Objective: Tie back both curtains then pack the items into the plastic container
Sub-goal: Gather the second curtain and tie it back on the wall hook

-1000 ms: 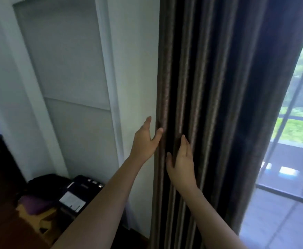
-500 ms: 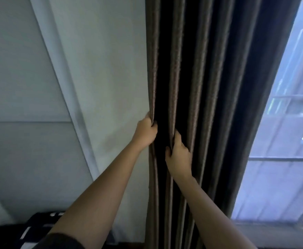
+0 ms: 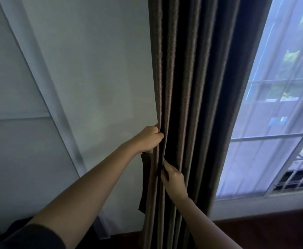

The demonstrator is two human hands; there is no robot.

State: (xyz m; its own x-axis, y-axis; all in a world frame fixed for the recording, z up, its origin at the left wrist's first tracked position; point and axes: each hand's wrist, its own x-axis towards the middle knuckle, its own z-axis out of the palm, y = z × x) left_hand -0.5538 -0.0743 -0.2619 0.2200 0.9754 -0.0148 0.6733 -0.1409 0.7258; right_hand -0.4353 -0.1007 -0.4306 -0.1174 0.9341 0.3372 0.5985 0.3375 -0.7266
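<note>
Two hands on one gathered brown curtain [image 3: 192, 105], which hangs with its long axis running floor to ceiling.

We see the curtain bunched into narrow vertical pleats between the white wall [image 3: 93, 69] on its left and the window [image 3: 273, 123] on its right, its folds pointing straight down toward the dark floor [image 3: 273, 230]. Our left hand [image 3: 149, 138] is clenched on the curtain's outer left edge, fingers [image 3: 158, 136] curled round the leading pleat. Our right hand [image 3: 174, 178] sits lower and just to the right, its fingers pinching a pleat from the front. A loose strip of the same brown fabric [image 3: 144, 180] hangs below the left hand, beside the curtain's edge, lying along the same vertical line; we cannot tell where it is attached. The window is bright, with a pale sheer layer across it.
</note>
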